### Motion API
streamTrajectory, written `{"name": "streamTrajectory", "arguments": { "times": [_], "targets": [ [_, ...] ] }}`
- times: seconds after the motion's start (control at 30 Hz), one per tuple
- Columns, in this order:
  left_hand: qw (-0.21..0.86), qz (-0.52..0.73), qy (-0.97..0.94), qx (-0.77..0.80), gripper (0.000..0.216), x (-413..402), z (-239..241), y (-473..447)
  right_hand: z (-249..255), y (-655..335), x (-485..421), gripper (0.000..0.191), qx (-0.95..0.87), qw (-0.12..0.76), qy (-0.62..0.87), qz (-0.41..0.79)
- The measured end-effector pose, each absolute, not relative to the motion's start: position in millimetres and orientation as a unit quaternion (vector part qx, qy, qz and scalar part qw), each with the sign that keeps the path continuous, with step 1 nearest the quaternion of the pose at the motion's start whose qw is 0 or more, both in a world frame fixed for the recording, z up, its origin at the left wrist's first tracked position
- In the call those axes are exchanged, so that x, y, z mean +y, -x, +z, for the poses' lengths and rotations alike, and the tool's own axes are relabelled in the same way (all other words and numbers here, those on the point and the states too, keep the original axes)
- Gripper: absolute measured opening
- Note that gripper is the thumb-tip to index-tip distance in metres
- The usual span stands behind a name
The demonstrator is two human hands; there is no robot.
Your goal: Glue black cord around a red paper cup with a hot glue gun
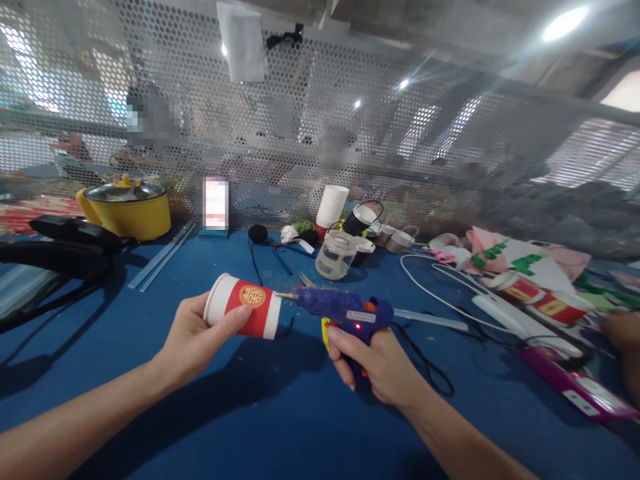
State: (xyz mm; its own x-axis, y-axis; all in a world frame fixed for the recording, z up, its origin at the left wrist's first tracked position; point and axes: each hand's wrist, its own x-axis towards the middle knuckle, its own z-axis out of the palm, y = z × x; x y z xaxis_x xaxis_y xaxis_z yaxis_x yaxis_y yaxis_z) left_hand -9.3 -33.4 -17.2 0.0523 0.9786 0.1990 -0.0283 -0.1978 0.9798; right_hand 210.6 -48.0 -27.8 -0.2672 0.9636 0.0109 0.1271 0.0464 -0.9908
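Observation:
My left hand (193, 340) is closed round a red paper cup (245, 307) with a gold emblem, held on its side with the white rim to the left. My right hand (377, 363) grips the handle of a blue glue gun (345, 308), a finger on its yellow trigger and a red light lit on its body. The gun's metal nozzle touches the cup's base. A clear glue stick pokes out of the gun's back to the right.
On the blue table (280, 413) stand a stack of white cups (331, 207), a clear plastic jar (336, 255), a yellow pot (127, 208), red cups (543, 301) and felt pieces at right. White cable (440, 293) runs behind the gun. Another person's hand (625, 333) shows at far right. Mesh screen behind.

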Motion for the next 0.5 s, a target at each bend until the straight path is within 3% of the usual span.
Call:
{"name": "streamTrajectory", "arguments": {
  "times": [0.2, 0.5],
  "targets": [
    [0.531, 0.544, -0.497, 0.417, 0.011, -30.4, -17.1, 7.0, -23.0, -206.3, -55.4, 0.032, -0.656, 0.404, 0.487, 0.411],
    [0.581, 0.535, -0.453, 0.413, 0.014, -28.1, -11.2, 3.8, -19.4, -205.8, -57.8, 0.029, -0.696, 0.347, 0.507, 0.371]
  ]
}}
